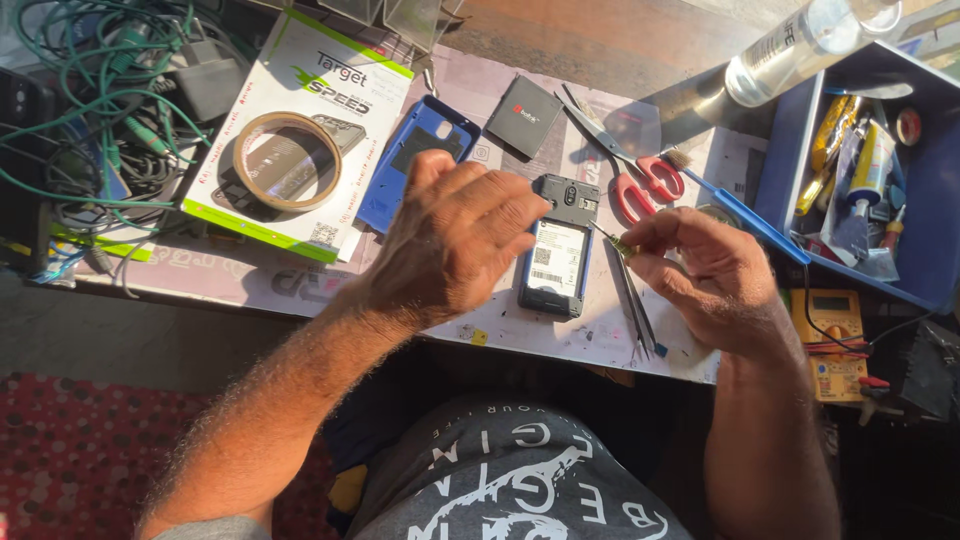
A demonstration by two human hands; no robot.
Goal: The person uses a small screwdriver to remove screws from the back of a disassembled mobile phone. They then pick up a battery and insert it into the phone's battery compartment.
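While the left hand (455,235) hovers loosely open over the backless phone (558,245) lying face-down mid-bench, the right hand (700,270) pinches a tiny yellowish part (622,246) just beside it, tweezers (632,300) lying close below. A white-and-green retail box (330,90) carries a tape roll (288,162); a blue back cover (415,140) and a dark square packet (524,115) lie behind the phone.

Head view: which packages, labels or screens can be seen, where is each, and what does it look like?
Retail card package: upper left, flat rectangle, white with green edges, tape roll on it.
Battery label: on the opened phone, centre, white rectangle.
Multimeter screen: lower right, small grey rectangle in a yellow case.
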